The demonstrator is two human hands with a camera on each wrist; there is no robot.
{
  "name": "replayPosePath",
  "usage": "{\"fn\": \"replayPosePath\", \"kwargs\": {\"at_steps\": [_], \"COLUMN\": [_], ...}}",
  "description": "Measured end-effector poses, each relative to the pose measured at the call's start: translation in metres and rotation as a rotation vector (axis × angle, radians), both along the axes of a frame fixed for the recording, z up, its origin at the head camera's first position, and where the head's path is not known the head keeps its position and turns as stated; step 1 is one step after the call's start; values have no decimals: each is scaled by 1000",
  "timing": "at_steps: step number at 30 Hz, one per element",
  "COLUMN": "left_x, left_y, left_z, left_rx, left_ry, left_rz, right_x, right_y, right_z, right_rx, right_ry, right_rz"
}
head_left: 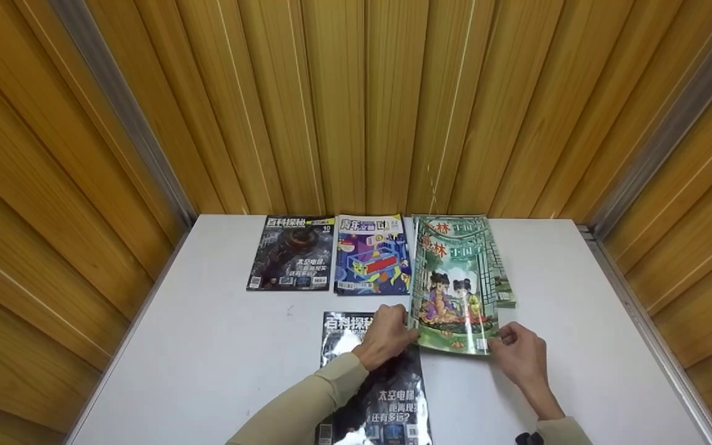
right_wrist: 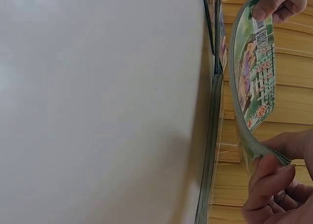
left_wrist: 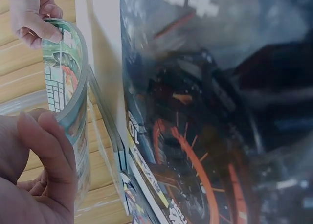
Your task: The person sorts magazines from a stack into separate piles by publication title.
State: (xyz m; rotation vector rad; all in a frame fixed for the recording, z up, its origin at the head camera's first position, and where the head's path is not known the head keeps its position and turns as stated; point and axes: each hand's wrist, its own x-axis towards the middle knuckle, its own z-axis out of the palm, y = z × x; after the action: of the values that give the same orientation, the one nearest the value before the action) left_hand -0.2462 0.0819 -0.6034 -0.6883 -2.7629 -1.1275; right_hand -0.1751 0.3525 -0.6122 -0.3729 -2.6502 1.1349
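A green magazine (head_left: 455, 296) with two cartoon figures on its cover is held up between both hands, bowed along its near edge. My left hand (head_left: 387, 334) pinches its near left corner; my right hand (head_left: 521, 353) pinches the near right corner. In the right wrist view the magazine (right_wrist: 257, 72) bends between the two grips, above the table. Behind and partly under it lie similar green magazines (head_left: 505, 287). Below my left forearm a dark glossy magazine (head_left: 387, 395) lies on the table, partly covered by the sleeve.
Another dark magazine (head_left: 291, 256) lies at the back left of the white table (head_left: 207, 346). Beside it is a purple and blue magazine (head_left: 371, 259), close to the green ones. Wood-panelled walls (head_left: 356, 105) enclose the table at the back and sides.
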Motion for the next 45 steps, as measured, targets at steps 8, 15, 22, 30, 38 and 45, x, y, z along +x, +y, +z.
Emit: {"fn": "replayPosePath", "kwargs": {"at_steps": [8,15,22,30,38,45], "left_x": [-26,-42,-89,-116,-134,-142], "left_y": [13,20,41,52,58,64], "left_z": [-15,-10,-60,-61,-63,-68], "left_rx": [102,152,77,118,67,60], "left_ry": [25,-28,39,-111,-178,-246], "left_rz": [-6,7,85,132,185,182], "right_x": [-23,-43,-63,-86,-103,-112], "right_y": [10,17,26,35,40,48], "right_z": [-3,0,4,7,7,3], "right_rx": [-7,-12,-6,42,27,25], "right_ry": [31,51,49,97,78,45], "right_rz": [-28,-24,-23,-23,-28,-28]}}
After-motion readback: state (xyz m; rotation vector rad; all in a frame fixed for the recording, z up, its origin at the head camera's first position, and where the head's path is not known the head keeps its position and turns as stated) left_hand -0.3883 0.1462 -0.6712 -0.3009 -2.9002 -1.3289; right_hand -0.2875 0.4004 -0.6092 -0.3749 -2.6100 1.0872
